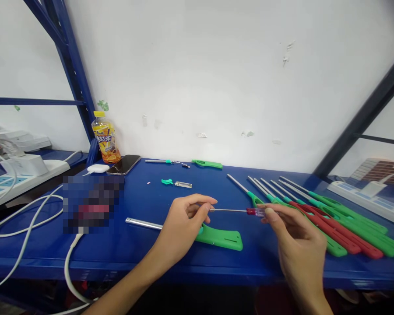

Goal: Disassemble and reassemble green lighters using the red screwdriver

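A small screwdriver (249,211) with a red see-through handle is held level above the blue shelf (144,249). My right hand (295,245) pinches its handle, and my left hand (184,223) pinches the tip of its thin metal shaft. Under my left hand lies a green-handled long-nozzle lighter (216,237), its metal tube pointing left. To the right lies a row of several more lighters (318,216), green and red, side by side.
A phone (124,164), an orange drink bottle (106,138) and a white charger (97,168) stand at the back left. Loose lighter parts (177,183) and a green handle shell (207,164) lie mid-shelf. White cables and power strips (22,175) are at left, another strip (367,197) at right.
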A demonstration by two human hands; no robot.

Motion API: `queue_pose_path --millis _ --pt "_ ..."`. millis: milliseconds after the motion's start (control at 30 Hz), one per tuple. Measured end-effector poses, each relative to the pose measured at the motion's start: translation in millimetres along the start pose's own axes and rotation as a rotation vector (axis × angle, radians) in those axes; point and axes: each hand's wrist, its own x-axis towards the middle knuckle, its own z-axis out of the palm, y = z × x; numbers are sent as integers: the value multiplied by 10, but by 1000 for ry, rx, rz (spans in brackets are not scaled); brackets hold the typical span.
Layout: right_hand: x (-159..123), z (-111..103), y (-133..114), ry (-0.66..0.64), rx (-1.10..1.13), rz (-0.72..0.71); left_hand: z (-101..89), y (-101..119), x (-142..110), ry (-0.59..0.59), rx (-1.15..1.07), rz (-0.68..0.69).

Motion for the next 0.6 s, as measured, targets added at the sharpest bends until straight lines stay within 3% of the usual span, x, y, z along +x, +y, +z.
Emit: queue_pose_path --millis 600 --pt "7 -12 44 12 14 20 -83 42 15 19 -155 -51"
